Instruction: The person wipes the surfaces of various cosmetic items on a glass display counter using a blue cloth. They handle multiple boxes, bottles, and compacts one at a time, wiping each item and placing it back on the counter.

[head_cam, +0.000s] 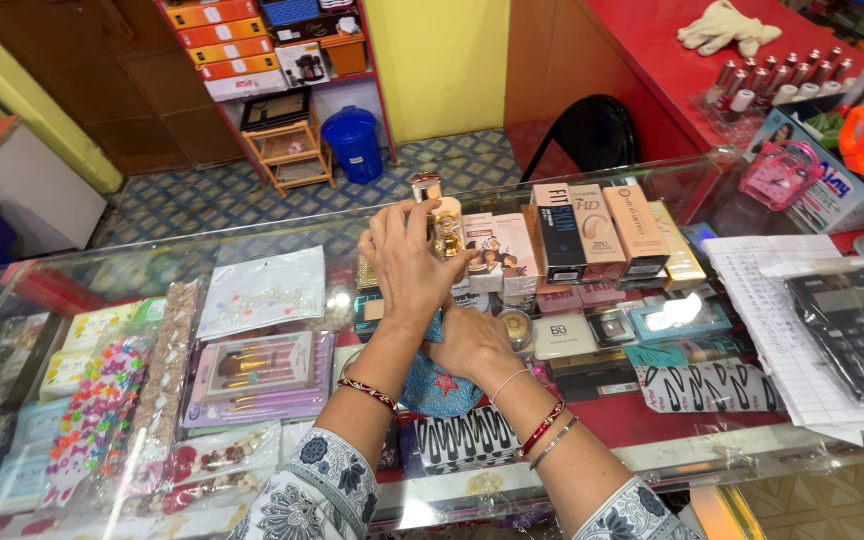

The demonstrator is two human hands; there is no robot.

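At centre frame my left hand [404, 262] wraps its fingers around a small gold-capped glass bottle [439, 222], lifted above the glass counter [652, 455]. I judge it light but hard, slick and breakable, best gripped round the body, not the cap. Just right and lower, my right hand [472, 345] presses down on a blue cloth [435, 385], soft and limp. Further right lies a black calculator [857, 330]; tiled floor shows at top.
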